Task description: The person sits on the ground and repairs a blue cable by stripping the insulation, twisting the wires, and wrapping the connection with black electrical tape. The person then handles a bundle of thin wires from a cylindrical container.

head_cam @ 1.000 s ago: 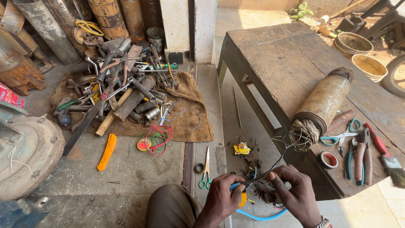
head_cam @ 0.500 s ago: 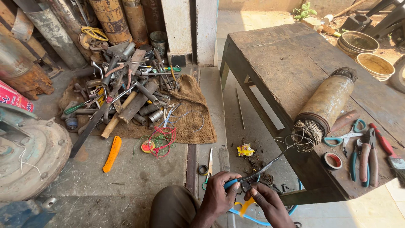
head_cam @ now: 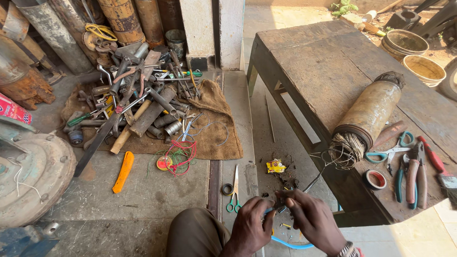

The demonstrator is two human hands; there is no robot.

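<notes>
Concrete floor point(head_cam: 143, 200), grey and gritty, fills the head view, with a brown burlap cloth point(head_cam: 214, 138) under a heap of rusty metal tools point(head_cam: 138, 95). Low in frame, the left hand point(head_cam: 250, 228) and right hand point(head_cam: 312, 221) pinch a thin dark wire point(head_cam: 314, 180) between pressed fingertips (a blue hose point(head_cam: 290, 245) loops beneath). A worn wooden workbench point(head_cam: 323, 66) stands right.
</notes>
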